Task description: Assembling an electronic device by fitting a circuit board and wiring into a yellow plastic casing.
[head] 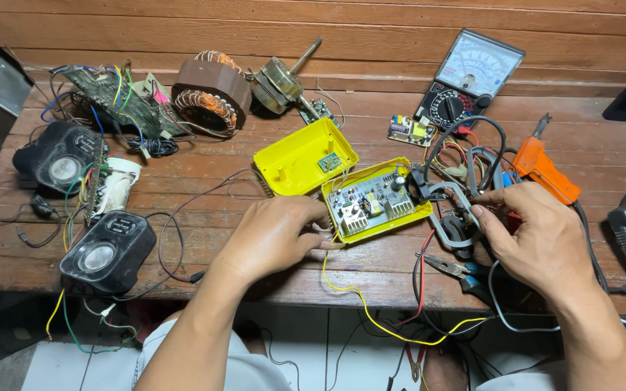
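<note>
A: How far along does the work on the yellow case look?

B: It lies opened on the wooden counter, its lid set just behind it and the circuit board bare inside. So the opening seems done, and the board is not yet out.

A: And the hands?

B: The left hand rests at the case's near-left edge, its grip curled together against the rim and a yellow wire, though whether it pinches the wire cannot be told. The right hand has its grip pressed on a black cable beside the case.

A: Tools?

B: The pliers lie untouched near the right hand; the orange soldering gun and multimeter sit farther back.
</note>
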